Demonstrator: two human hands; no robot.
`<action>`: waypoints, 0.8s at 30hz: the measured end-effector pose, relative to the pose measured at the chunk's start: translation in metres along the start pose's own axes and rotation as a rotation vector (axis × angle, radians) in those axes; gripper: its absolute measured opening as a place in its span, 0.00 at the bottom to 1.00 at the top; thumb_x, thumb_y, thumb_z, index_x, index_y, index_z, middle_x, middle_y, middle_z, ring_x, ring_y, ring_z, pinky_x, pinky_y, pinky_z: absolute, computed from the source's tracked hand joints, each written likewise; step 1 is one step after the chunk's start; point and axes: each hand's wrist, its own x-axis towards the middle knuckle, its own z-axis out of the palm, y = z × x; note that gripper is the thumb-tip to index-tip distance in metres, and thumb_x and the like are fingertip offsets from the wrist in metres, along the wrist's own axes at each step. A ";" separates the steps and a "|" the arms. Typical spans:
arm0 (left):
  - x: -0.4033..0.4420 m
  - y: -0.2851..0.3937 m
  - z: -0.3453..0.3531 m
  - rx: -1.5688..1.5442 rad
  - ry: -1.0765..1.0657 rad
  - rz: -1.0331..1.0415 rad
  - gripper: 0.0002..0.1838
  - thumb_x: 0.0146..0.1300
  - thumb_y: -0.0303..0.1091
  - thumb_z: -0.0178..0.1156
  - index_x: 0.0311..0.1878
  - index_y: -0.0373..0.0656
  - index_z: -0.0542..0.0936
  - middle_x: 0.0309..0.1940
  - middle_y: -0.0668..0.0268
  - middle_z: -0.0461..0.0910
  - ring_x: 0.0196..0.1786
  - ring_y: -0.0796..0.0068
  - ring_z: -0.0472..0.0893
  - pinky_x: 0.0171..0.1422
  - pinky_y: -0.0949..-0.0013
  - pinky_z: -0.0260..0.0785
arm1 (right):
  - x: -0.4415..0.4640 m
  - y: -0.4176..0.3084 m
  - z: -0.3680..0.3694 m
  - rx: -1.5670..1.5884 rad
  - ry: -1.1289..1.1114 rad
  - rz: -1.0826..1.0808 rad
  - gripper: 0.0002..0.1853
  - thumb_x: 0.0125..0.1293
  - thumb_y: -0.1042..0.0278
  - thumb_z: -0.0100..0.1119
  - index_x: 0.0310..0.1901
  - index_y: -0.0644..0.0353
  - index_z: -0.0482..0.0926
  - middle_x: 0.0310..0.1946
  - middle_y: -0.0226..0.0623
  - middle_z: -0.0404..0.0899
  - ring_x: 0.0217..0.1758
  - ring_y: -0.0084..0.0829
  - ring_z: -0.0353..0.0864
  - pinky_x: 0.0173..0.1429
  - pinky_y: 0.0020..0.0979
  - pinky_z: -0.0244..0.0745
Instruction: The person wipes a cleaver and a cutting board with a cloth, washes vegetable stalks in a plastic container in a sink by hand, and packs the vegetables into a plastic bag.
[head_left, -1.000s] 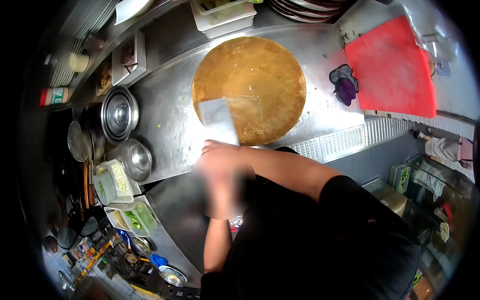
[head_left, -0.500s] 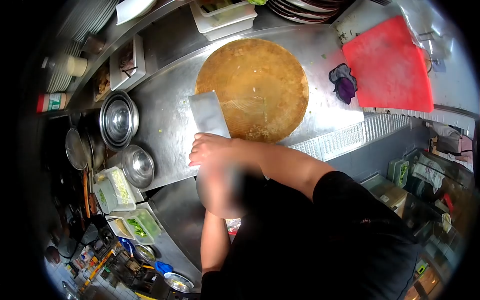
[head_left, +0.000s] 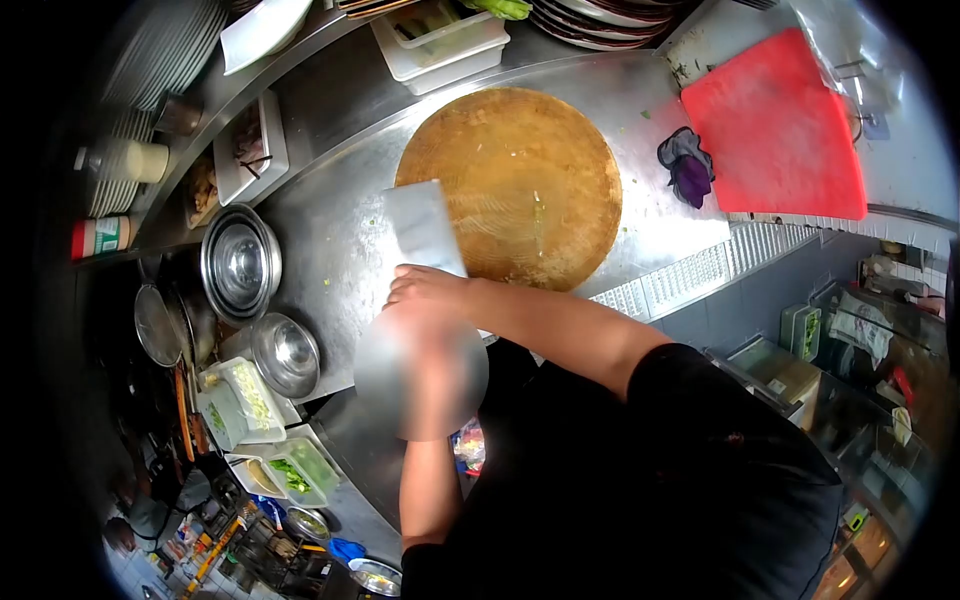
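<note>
My right hand [head_left: 425, 290] is closed at the near end of a cleaver [head_left: 425, 228], whose handle is hidden. The broad steel blade overlaps the left edge of a round wooden chopping block [head_left: 530, 180] and extends over the steel counter [head_left: 345, 235]. Just below the right hand is my left hand [head_left: 425, 375], covered by a round blurred patch. Its fingers, and anything in them, cannot be made out. Small pale and greenish scraps dot the block.
A red cutting board [head_left: 775, 130] leans at the right, beside a dark purple cloth [head_left: 690, 175]. Steel bowls [head_left: 285, 355] and tubs of chopped greens [head_left: 300, 470] line the left. White containers [head_left: 445, 65] and stacked plates [head_left: 600, 25] sit at the back.
The view has shifted slightly, so the block and bowls appear a little lower and to the right. Small scraps now show on the block's right half. The cleaver remains in my right hand.
</note>
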 end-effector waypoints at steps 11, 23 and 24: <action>0.025 0.009 -0.009 0.186 -0.036 0.209 0.16 0.70 0.31 0.59 0.56 0.34 0.74 0.36 0.41 0.83 0.40 0.36 0.82 0.44 0.46 0.74 | 0.017 0.018 -0.010 -0.077 0.100 -0.032 0.19 0.70 0.53 0.59 0.22 0.50 0.74 0.19 0.27 0.72 0.29 0.31 0.74 0.46 0.32 0.66; 0.048 -0.008 0.002 0.281 -0.084 0.442 0.17 0.71 0.37 0.60 0.55 0.34 0.75 0.34 0.42 0.84 0.38 0.43 0.85 0.43 0.51 0.75 | -0.006 0.022 -0.031 -0.277 0.115 0.014 0.15 0.69 0.53 0.59 0.25 0.50 0.78 0.20 0.28 0.76 0.30 0.29 0.77 0.49 0.31 0.65; 0.042 0.030 -0.013 0.283 -0.111 0.238 0.14 0.74 0.34 0.57 0.56 0.35 0.75 0.38 0.42 0.84 0.41 0.39 0.84 0.45 0.49 0.75 | 0.016 0.031 -0.022 -0.208 0.082 0.047 0.15 0.69 0.54 0.59 0.25 0.50 0.77 0.21 0.28 0.76 0.30 0.30 0.78 0.49 0.31 0.65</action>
